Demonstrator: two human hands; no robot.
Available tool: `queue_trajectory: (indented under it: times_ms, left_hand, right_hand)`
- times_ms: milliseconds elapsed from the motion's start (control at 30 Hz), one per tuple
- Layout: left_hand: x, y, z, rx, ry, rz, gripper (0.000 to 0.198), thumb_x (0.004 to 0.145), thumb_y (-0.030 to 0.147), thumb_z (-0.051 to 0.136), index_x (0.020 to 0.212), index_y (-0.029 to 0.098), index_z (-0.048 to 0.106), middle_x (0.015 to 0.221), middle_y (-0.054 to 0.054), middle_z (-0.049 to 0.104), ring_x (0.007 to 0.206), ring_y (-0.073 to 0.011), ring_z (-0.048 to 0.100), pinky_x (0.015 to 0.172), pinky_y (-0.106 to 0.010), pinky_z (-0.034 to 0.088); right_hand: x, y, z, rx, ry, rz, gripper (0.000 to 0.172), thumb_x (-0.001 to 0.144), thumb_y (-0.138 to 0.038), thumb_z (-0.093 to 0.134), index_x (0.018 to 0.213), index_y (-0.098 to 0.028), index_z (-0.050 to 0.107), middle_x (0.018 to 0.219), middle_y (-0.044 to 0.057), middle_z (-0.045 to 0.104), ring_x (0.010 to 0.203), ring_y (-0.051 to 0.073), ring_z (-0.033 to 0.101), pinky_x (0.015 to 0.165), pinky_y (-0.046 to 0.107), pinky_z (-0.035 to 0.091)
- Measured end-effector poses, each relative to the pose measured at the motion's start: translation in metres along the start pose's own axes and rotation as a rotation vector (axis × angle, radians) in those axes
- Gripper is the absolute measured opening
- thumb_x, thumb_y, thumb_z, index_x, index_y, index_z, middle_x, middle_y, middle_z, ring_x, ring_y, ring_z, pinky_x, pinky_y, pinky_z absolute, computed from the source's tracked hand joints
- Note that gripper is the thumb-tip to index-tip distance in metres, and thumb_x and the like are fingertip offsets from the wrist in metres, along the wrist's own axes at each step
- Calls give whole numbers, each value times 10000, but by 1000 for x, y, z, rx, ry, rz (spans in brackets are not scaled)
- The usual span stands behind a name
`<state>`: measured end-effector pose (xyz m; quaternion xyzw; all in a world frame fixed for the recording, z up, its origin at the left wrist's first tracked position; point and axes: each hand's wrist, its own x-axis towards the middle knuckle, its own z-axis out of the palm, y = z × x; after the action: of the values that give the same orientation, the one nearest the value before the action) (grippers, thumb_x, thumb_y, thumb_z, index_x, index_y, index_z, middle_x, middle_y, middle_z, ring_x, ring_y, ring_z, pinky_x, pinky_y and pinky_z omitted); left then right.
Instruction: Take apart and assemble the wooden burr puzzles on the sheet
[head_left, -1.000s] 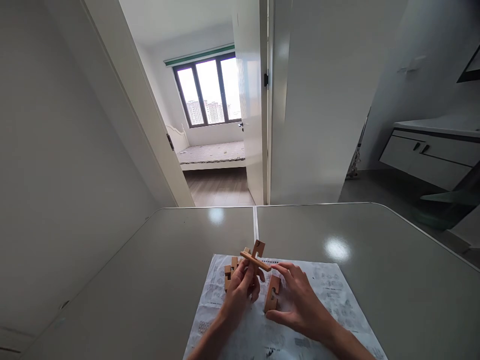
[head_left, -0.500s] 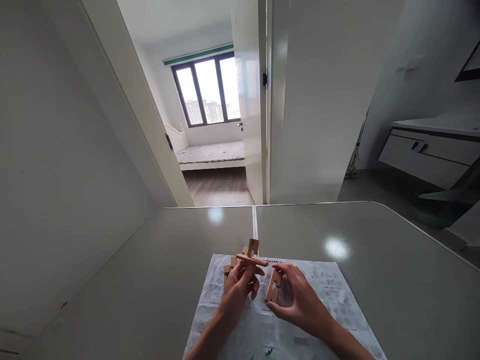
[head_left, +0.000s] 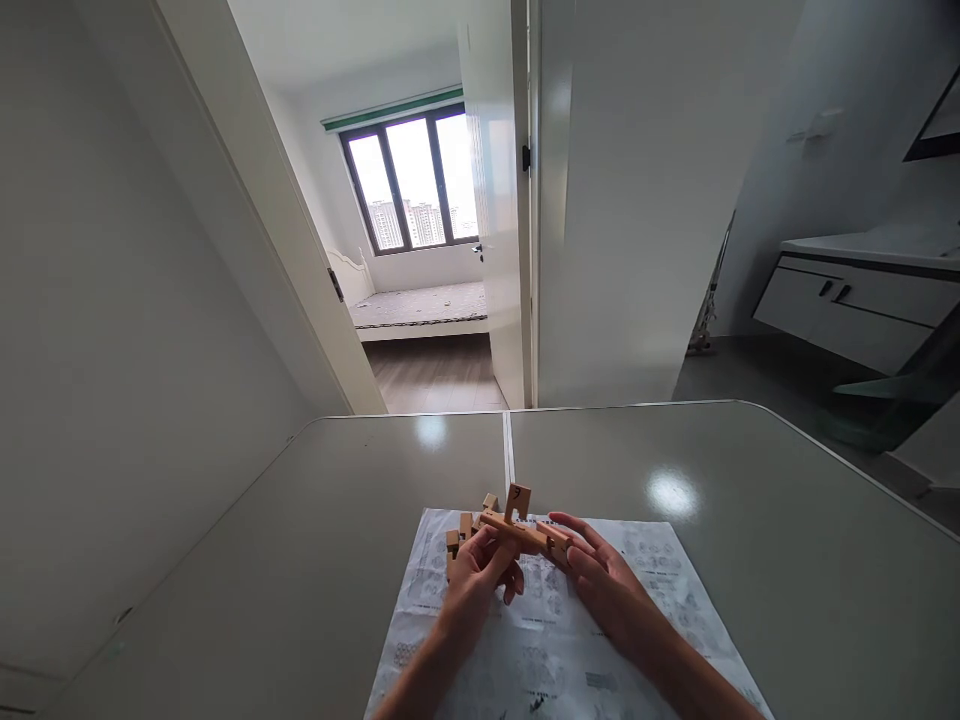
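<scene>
Window (head_left: 411,182) overexposed; glare spots the tabletop (head_left: 600,460).

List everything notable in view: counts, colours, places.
Table: one, grey, foreground
Printed sheet: one, white, on table
Crossed wooden pieces: at least two, tan, left hand
Notched block: one, brown, right hand
Other wooden pieces: several, tan, beyond left hand
Door: one, white, beyond table
Window: one, dark-framed, background
Bed: one, white frame, below window
Strip: one, green, above window
Cabinet: one, white, right
Left hand: one, on crossed pieces
Right hand: one, on notched block
</scene>
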<state>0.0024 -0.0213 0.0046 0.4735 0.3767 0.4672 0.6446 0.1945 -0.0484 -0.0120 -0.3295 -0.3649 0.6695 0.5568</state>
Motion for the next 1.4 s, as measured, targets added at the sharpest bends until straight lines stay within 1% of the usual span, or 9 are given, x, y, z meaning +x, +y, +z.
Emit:
queue_trajectory:
  times_ms: [200,333,533,800,900,1033,1200,1333,1400]
  left_hand:
    - [-3,3,4,108,20,16,461,868,560,741,1012,124,698,901,-120,767,499,-89,573,426,-195,403]
    - [-4,4,6,148,66,45,428,856,541,759,967,131,705,862,-101,752,567,-103,567,443,-188,425]
    - [-4,1,5,182,107,59,388,844,526,773,936,154,713,800,-54,714,617,-112,550,465,-176,432]
    - [-6,1,7,291,43,99,344,881,503,740,946,165,746,794,-60,719,607,-116,563,474,-184,407]
    - [-8,6,12,344,20,127,309,899,476,729,950,172,752,795,-58,713,606,-123,589,481,-192,432]
    - [-11,9,18,381,-31,144,313,947,488,658,981,188,741,835,-62,729,541,-126,620,458,-213,466]
    - [-12,1,18,436,-5,156,345,955,528,625,1014,212,751,904,-70,750,527,-144,643,481,-241,505]
    - [-14,-5,13,604,0,205,287,1006,444,563,941,224,734,768,-33,716,503,-136,618,561,-236,477]
    - [-16,-6,11,694,-29,235,285,1026,378,516,886,221,708,695,-24,678,508,-143,588,580,-239,455]
  right_hand:
    - [0,1,-3,-64,-11,8,663,774,-556,835,1341,-289,620,1444,142,621,1339,358,582,1142,541,419]
    - [1,3,-3,-45,-1,-14,666,756,-554,852,1325,-284,634,1454,154,611,1339,373,582,1121,547,443]
    - [3,6,-3,13,-11,-19,661,762,-481,868,1342,-293,612,1496,134,574,1327,373,597,1099,547,478]
    - [0,6,2,38,-28,-26,603,757,-394,894,1292,-310,630,1490,96,573,1329,347,601,1130,524,469]
    - [-1,6,2,27,-24,-36,600,754,-378,900,1288,-311,634,1491,95,571,1309,346,619,1125,522,474]
    - [-2,2,4,-13,-41,-29,624,759,-382,894,1313,-310,615,1465,98,605,1278,349,644,1117,528,483]
    - [-4,-1,6,-49,-34,-30,623,761,-409,888,1300,-296,597,1422,100,638,1281,350,642,1108,538,492]
    - [-4,-2,7,-66,-22,-34,613,764,-423,884,1287,-290,593,1379,99,665,1245,337,665,1087,521,512]
    - [-4,-2,7,-74,-49,-37,613,774,-425,879,1295,-292,584,1340,97,688,1198,334,689,1048,515,536]
